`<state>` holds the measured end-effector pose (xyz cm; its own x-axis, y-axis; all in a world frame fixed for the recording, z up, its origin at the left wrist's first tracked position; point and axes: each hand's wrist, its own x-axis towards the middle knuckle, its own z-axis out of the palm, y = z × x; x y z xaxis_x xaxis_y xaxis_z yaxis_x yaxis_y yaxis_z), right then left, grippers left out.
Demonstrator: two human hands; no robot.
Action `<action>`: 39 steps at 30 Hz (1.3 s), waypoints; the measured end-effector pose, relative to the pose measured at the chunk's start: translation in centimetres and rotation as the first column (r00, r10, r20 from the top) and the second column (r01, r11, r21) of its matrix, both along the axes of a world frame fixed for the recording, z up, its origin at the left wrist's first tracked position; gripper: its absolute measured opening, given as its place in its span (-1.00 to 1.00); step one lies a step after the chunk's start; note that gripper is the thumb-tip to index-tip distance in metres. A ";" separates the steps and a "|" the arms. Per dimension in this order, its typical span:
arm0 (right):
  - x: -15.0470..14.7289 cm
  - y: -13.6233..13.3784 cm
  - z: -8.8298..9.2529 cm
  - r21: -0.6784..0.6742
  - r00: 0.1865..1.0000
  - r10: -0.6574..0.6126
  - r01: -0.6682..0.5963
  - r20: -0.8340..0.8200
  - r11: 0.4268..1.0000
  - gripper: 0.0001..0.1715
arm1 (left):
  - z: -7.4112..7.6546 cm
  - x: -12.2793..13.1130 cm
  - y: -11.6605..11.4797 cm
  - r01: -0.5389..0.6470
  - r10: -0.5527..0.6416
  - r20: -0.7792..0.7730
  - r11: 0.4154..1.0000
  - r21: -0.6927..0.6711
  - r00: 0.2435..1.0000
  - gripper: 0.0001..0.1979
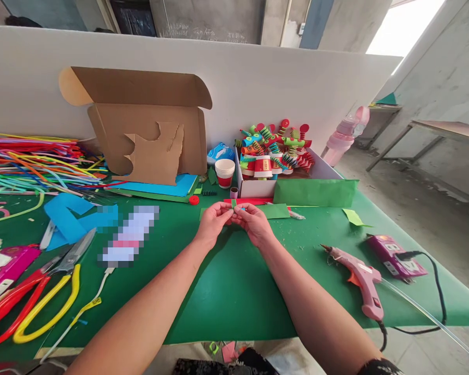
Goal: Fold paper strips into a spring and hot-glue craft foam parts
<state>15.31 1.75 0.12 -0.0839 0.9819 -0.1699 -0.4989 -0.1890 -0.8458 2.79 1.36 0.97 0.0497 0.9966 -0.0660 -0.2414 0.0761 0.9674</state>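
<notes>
My left hand (213,225) and my right hand (255,225) meet over the green table, thumbs and fingertips pinched together. Between them is a small green paper strip (234,203), with a bit of blue showing by the right fingers; the rest is hidden by my fingers. Just behind the hands lie a long green paper strip (275,211) and red paper (254,201). A small brown roll (233,192) stands beyond them. To the left of it are a dark folded paper spring (209,192) and a red disc (194,199).
A white box (256,188) holds several paper-cup figures. Stacked cups (224,173) and an open cardboard box (148,94) stand at the back. Pipe cleaners (35,166), scissors (68,260) and a blurred-out phone lie left. A glue gun (359,273) and power strip (396,256) lie right.
</notes>
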 end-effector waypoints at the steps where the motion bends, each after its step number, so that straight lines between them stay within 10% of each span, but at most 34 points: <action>1: 0.0 0.0 0.0 -0.001 1.000 -0.004 0.004 0.005 1.000 -0.55 | -0.1 0.0 0.0 0.001 -0.001 0.004 1.000 -0.005 1.000 -0.67; 39: 0.0 -0.2 0.4 -0.028 0.999 -0.023 0.024 0.047 0.999 -0.52 | -0.7 0.0 0.4 -0.056 0.056 0.041 0.998 -0.012 0.998 -0.59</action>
